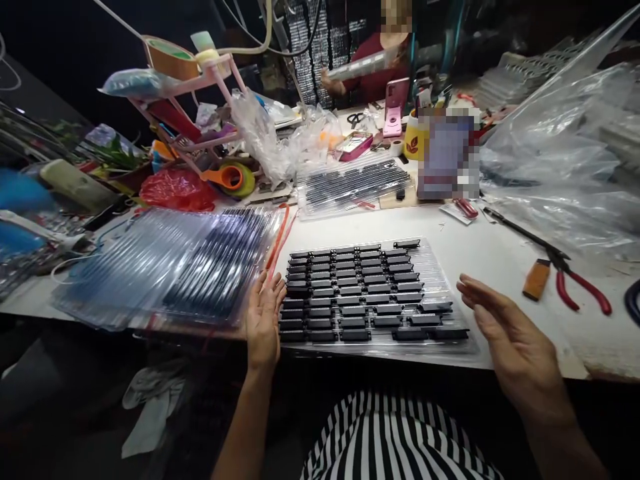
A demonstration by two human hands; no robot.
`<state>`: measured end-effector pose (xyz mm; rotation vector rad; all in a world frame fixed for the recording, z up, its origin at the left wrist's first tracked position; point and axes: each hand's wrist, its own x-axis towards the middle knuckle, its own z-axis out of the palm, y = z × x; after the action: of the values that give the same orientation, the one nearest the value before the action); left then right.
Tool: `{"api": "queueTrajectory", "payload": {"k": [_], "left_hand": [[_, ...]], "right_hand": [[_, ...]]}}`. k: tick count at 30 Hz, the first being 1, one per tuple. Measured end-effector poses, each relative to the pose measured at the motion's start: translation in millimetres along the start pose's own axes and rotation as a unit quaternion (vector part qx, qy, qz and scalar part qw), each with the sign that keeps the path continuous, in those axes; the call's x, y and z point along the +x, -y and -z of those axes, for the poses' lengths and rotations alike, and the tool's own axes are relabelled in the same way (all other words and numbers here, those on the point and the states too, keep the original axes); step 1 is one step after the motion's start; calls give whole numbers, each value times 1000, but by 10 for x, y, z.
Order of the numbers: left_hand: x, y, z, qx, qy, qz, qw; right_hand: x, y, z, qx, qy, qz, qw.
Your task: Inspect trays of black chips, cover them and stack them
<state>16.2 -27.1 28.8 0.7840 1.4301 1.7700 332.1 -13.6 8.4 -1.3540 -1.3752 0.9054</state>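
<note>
In front of me a clear plastic tray [440,277] lies at the table's front edge. Rows of small black connector-like parts [350,291] fill most of it, and bare grooves show along its right side. My left hand [265,317] is at the tray's left edge, palm turned inward and fingers stretched out; whether it touches the tray I cannot tell. Off the tray's right side, my right hand [510,333] is held with fingers extended and nothing in it.
Left of the tray lie stacked clear trays [125,267] with long dark strips. Another filled tray [350,187] sits behind. Red-handled pliers [565,273] and an orange-brown block [537,280] lie right, near plastic bags [565,153]. Across the table a person [373,63] holds a tray.
</note>
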Motion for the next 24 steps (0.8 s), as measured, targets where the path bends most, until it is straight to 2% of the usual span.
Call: {"api": "queueTrajectory", "payload": {"k": [2, 5, 7, 10, 12, 14, 19, 22, 24], "left_hand": [[9, 7, -100, -8, 20, 11, 1000], [59, -12, -142, -15, 31, 17, 999], [104, -23, -106, -20, 17, 5, 1000], [169, 1, -11, -15, -7, -12, 1000], [199, 56, 45, -7, -9, -7, 1000], [212, 134, 79, 6, -4, -1, 1000], [199, 277, 92, 68, 9, -21, 997], [196, 273, 108, 69, 15, -15, 997], [205, 252, 122, 59, 17, -7, 998]], "right_hand": [[53, 119, -165, -62, 12, 35, 997], [76, 187, -285, -121, 74, 61, 988], [69, 193, -275, -109, 99, 61, 987], [137, 200, -172, -90, 78, 59, 991], [289, 201, -104, -96, 71, 52, 991], [510, 192, -91, -113, 90, 39, 989], [969, 146, -365, -151, 127, 25, 980], [1024, 125, -530, -147, 140, 49, 978], [1011, 106, -535, -142, 136, 66, 978]]}}
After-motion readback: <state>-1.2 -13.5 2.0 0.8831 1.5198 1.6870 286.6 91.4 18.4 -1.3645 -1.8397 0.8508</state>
